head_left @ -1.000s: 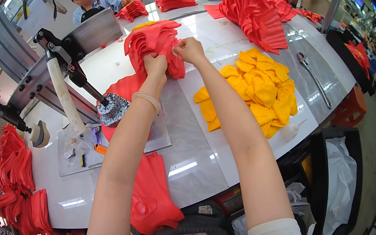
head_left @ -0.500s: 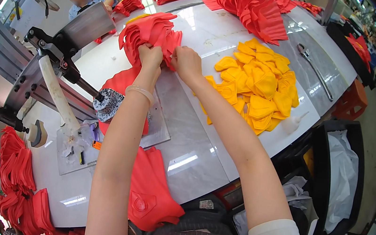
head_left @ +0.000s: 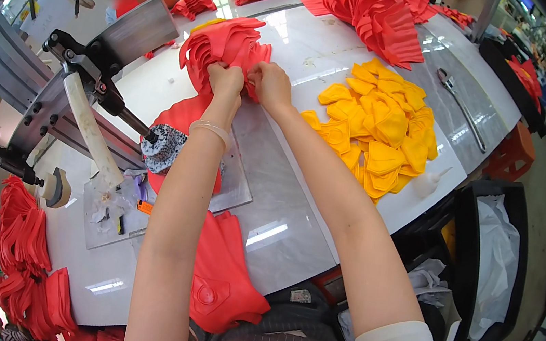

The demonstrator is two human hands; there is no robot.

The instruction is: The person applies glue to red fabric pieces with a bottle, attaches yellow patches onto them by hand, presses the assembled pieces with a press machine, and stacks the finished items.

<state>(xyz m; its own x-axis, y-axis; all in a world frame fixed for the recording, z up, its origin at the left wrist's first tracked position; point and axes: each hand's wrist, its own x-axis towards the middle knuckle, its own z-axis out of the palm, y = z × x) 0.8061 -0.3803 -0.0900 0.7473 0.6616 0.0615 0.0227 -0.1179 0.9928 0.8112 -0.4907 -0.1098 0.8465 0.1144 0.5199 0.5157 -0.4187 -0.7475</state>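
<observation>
Both of my hands are at a fanned stack of red sheet pieces (head_left: 215, 42) on the far side of the table. My left hand (head_left: 227, 81) pinches the stack's near edge. Just right of it, my right hand (head_left: 270, 83) has its fingers closed on the same red material; its fingertips are partly hidden. Below my left hand a red piece (head_left: 184, 114) lies on a clear board under a speckled pad (head_left: 164, 149) on a metal press arm. Another red piece (head_left: 225, 271) with a raised round emblem hangs over the near table edge.
A pile of yellow pieces (head_left: 385, 127) lies to the right, with a small white bottle (head_left: 427, 182) and a wrench (head_left: 460, 109) beyond. Red stacks (head_left: 376, 15) stand at the back and lower left (head_left: 24, 227). The metal press frame (head_left: 107, 45) rises at left; a person sits behind it.
My right hand has shifted slightly closer to my left at the red stack. The person at the back now holds up something red. The view has moved a little.
</observation>
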